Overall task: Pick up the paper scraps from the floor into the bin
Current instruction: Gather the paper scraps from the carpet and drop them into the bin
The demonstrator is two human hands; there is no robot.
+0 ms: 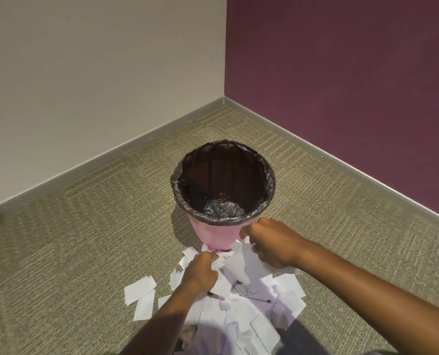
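Paper scraps bunched in both clenched grips, left hand and right hand, hide their fingertips; bin base covered.

The bin was pink, lined with a glossy black bag. The paper scraps were white, some bearing thin dark lines. The carpet was olive-tan with a fine ribbed weave laid in alternating directions. One wall was beige, the other wall deep plum, and the skirting board grey.
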